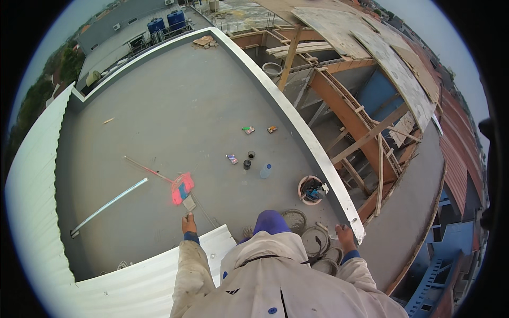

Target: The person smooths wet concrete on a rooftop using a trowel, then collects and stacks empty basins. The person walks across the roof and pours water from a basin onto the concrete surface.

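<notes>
My left hand reaches forward over the grey floor with its fingers closed. Just beyond the fingertips shows a flat, tan-grey rectangular piece; whether I grip it is too small to tell. Beside that piece lies a broom with a pink and blue head and a thin stick. My right hand is curled closed at the near end of the white-topped parapet; what it holds, if anything, is hidden. Several dirty round buckets stand between my body and this hand.
A pink bucket holding tools stands by the parapet. A bottle with a blue cap, a dark jar and small packets sit mid-floor. Left lies a long metal bar. Beyond the parapet drops an opening with timber formwork.
</notes>
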The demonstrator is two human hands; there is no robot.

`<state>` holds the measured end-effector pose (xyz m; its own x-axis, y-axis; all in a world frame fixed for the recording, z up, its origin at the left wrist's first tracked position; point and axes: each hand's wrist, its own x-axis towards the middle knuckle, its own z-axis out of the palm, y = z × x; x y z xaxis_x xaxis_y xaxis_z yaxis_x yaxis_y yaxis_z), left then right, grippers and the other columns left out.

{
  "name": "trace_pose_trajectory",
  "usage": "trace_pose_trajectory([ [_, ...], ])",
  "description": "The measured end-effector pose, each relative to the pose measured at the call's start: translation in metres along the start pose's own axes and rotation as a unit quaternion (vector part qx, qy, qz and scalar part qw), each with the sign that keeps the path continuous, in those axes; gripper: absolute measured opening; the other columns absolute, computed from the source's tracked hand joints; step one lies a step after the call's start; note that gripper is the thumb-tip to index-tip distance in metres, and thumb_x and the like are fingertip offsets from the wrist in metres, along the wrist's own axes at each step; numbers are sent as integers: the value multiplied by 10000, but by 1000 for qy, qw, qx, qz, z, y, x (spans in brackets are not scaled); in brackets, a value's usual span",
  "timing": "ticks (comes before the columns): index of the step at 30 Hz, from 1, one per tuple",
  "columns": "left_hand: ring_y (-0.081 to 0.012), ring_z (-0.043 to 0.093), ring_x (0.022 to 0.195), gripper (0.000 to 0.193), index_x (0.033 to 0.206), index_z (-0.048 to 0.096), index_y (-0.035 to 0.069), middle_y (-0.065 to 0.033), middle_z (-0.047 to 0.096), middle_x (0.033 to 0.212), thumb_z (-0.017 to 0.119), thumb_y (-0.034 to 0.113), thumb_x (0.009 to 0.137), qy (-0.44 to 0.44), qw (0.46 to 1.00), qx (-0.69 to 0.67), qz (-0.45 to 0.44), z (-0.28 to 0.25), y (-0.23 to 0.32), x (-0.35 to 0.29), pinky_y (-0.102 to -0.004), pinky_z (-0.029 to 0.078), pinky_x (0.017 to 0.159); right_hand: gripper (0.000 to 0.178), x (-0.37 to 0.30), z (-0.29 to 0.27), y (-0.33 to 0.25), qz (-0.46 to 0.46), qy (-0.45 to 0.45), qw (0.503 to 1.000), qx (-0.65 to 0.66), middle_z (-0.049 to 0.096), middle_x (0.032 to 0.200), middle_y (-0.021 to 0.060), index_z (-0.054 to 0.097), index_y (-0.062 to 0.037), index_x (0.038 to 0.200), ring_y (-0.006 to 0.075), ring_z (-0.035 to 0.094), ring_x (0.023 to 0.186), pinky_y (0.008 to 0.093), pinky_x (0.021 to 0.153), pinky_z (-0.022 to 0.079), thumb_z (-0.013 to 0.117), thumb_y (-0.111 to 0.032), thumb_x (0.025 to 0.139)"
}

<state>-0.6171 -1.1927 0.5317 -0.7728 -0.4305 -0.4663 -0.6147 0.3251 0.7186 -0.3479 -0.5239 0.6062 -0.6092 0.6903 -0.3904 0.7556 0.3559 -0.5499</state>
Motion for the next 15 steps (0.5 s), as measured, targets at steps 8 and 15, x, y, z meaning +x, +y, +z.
trace_pose_trajectory([
  [8, -329, 468, 1295, 665, 1469, 408, 226, -29, 480, 1510, 558, 601, 941, -59, 957, -251, -134, -35, 56, 10, -544, 370, 1000, 393, 53, 74, -84, 9, -200, 977, -71, 689, 793, 109, 702, 10, 939, 242, 650, 715, 412, 635, 506, 663, -380, 906],
  [15, -250, 500, 1228, 616, 1452, 426, 216, -9, 529, 1435, 570, 555, 959, -72, 960, -270, -20, -62, 219, 180, -470, 398, 974, 370, 166, 157, -255, 24, -82, 993, -79, 701, 835, 131, 690, 6, 928, 254, 660, 785, 408, 677, 497, 675, -362, 880],
])
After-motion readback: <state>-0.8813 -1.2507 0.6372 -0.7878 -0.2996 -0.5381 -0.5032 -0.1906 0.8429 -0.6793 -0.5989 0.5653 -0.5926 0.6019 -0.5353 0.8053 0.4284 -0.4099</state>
